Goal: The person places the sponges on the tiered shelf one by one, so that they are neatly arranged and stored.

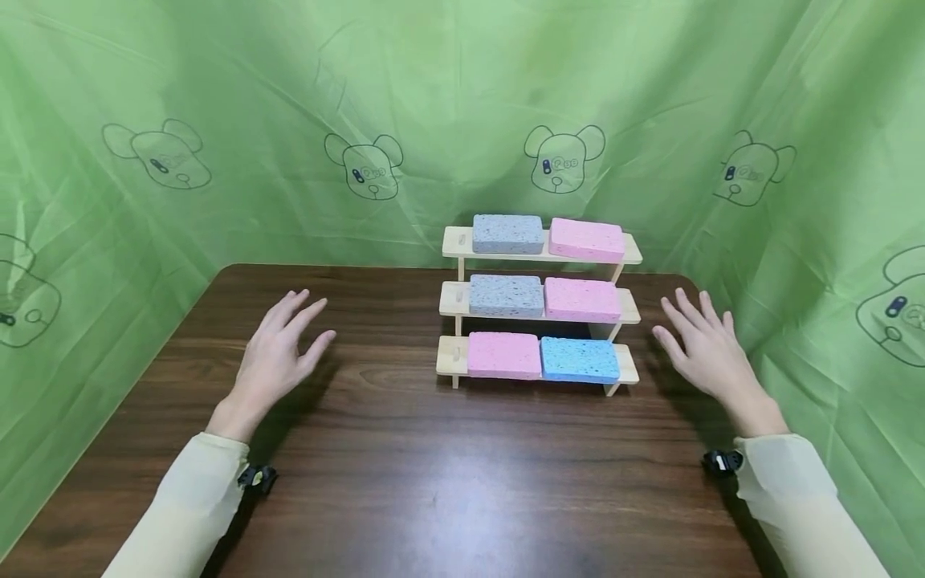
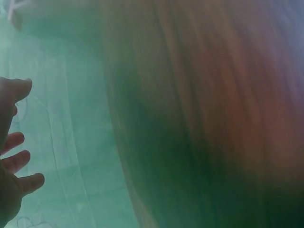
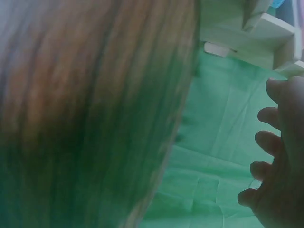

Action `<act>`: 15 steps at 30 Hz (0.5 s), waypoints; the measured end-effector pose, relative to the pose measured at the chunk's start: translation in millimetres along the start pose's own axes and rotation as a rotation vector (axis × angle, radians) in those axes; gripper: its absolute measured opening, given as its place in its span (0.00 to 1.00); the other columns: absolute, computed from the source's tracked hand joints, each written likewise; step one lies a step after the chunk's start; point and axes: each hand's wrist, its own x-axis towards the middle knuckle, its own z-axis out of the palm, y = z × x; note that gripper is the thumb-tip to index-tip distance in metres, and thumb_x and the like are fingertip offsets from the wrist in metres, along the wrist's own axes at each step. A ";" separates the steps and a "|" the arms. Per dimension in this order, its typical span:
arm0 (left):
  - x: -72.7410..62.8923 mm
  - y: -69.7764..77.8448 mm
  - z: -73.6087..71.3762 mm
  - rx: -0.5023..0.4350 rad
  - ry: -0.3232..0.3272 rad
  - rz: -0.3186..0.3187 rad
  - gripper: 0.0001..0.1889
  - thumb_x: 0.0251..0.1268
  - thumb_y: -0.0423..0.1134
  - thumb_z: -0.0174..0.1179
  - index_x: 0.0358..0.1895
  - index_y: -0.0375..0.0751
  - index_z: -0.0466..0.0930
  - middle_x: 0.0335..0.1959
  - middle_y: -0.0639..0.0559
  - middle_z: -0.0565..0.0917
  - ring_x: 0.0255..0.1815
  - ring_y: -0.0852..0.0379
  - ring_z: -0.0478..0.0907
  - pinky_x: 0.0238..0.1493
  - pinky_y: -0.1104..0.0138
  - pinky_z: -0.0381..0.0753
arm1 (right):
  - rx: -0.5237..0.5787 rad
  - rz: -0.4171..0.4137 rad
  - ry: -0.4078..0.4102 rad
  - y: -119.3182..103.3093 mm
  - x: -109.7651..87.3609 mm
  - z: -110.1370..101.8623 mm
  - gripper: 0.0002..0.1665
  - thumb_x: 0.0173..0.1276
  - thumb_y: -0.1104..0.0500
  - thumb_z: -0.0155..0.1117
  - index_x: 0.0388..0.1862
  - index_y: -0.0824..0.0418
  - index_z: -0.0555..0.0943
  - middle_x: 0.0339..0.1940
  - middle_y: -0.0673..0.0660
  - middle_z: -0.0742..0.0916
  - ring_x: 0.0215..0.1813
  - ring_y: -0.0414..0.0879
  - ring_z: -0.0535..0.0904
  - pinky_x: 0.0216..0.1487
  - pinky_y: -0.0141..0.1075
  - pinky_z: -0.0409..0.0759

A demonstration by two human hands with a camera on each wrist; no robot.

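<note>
A three-step wooden rack (image 1: 451,349) stands right of the middle, near the table's back edge. Its top step carries a grey-blue sponge (image 1: 508,234) and a pink sponge (image 1: 587,239). The same pair of colours, a grey-blue sponge (image 1: 506,295) and a pink sponge (image 1: 582,300), lies on the middle step. On the bottom step a pink sponge (image 1: 503,356) sits beside a bright blue sponge (image 1: 580,360). My left hand (image 1: 275,349), fingers spread, hovers over the table's left side, holding nothing. Just right of the rack is my right hand (image 1: 704,345), also spread and holding nothing.
The dark wood-grain table (image 1: 376,466) has rounded back corners. A green curtain (image 1: 462,72) printed with bear outlines hangs behind it and along both sides. Both wrists wear small black devices, the left one (image 1: 257,478) and the right one (image 1: 723,462).
</note>
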 end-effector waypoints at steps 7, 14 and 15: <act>-2.6 -19.1 -6.0 0.160 -0.414 -0.165 0.38 0.76 0.58 0.54 0.80 0.42 0.58 0.77 0.27 0.57 0.80 0.31 0.42 0.74 0.35 0.43 | -0.097 0.079 -0.209 7.8 -1.9 5.8 0.41 0.83 0.36 0.31 0.84 0.57 0.49 0.83 0.65 0.49 0.79 0.66 0.22 0.65 0.75 0.19; -4.3 -26.9 -10.2 0.196 -0.689 -0.305 0.41 0.78 0.68 0.36 0.83 0.45 0.47 0.79 0.25 0.44 0.79 0.29 0.28 0.72 0.33 0.32 | -0.107 0.074 -0.364 7.7 2.3 9.6 0.43 0.82 0.34 0.24 0.84 0.57 0.40 0.83 0.66 0.43 0.78 0.64 0.19 0.66 0.71 0.17; -4.3 -26.7 -10.9 0.194 -0.702 -0.313 0.41 0.78 0.68 0.35 0.83 0.45 0.47 0.80 0.26 0.43 0.79 0.29 0.27 0.73 0.33 0.31 | -0.099 0.071 -0.383 7.4 2.7 9.8 0.43 0.82 0.34 0.23 0.84 0.58 0.39 0.83 0.66 0.43 0.78 0.65 0.19 0.67 0.72 0.20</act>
